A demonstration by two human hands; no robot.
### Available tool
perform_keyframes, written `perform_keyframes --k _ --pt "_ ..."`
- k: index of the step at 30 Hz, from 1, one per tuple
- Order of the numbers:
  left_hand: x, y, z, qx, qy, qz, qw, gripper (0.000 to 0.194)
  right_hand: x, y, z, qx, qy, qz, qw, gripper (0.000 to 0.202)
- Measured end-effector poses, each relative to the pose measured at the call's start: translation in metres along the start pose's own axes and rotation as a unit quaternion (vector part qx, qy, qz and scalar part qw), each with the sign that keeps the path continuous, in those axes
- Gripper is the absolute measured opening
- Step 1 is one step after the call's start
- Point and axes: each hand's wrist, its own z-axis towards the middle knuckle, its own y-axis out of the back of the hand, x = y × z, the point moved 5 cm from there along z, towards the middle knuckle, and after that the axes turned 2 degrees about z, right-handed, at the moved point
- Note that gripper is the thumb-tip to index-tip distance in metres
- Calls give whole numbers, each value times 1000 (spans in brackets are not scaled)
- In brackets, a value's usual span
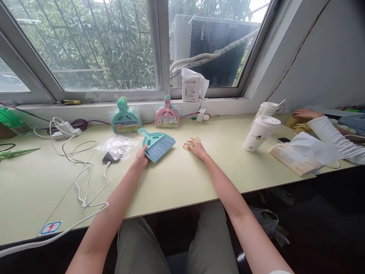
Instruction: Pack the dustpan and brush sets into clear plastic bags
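A teal mini dustpan with its blue-bristled brush (159,147) is tilted in the middle of the desk, its handle pointing up and left. My left hand (142,156) grips its lower left edge, thumb on top. To the right, my right hand (197,148) is on the desk with its fingers closed over a small printed card (186,146), which they partly hide. Crumpled clear plastic wrap (121,144) lies left of the dustpan, partly over a phone (110,157). Against the sill stand wrapped teal dustpan sets (124,116) and a wrapped pink one (167,114).
White cables (85,179) and a power strip (67,133) spread over the left side. Paper cups (261,133) and a tissue pack (296,158) stand at the right, near another person's arm (327,133). A tissue packet (191,89) rests on the sill.
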Motion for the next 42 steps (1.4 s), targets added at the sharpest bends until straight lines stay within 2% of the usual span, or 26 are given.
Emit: perform_keyframes --k 3,6,8,11,13,15,17,20,24,32,36,40,42 --pt "7 0 -3 -39 56 -46 997 19 -6 3 -1 -16 -42 -40 998 49" --pt "8 -7 -8 -18 54 -46 997 16 -8 10 -3 -35 -72 -40 996 36" --pt "9 -11 -11 -1 45 -39 998 15 -7 18 -3 -62 -112 -4 992 32" --pt "15 -19 -16 10 44 -33 998 15 12 27 -7 -119 -131 87 980 46" --pt "17 -25 -21 20 37 -36 998 20 41 25 -13 -152 -78 121 978 56" --pt "16 -34 -27 51 17 -42 998 30 80 9 -23 -125 24 107 986 58" --pt "13 -42 -34 109 -6 -38 993 41 112 -17 -36 -47 97 58 993 63" --pt "8 -48 -42 165 -30 -17 986 51 133 -48 -51 51 118 9 992 70" --pt "9 -42 -39 138 -35 12 990 57 127 -58 -54 92 66 2 994 74" --pt "6 -41 -40 108 -36 26 993 56 122 -51 -55 90 37 21 995 80" --pt "6 -42 -42 119 -38 35 992 57 121 -54 -54 100 13 53 993 86" --pt "8 -40 -39 114 -37 34 992 55 121 -57 -51 105 27 98 989 85" --pt "7 -39 -39 110 -38 24 993 54 120 -56 -49 88 42 126 987 79"
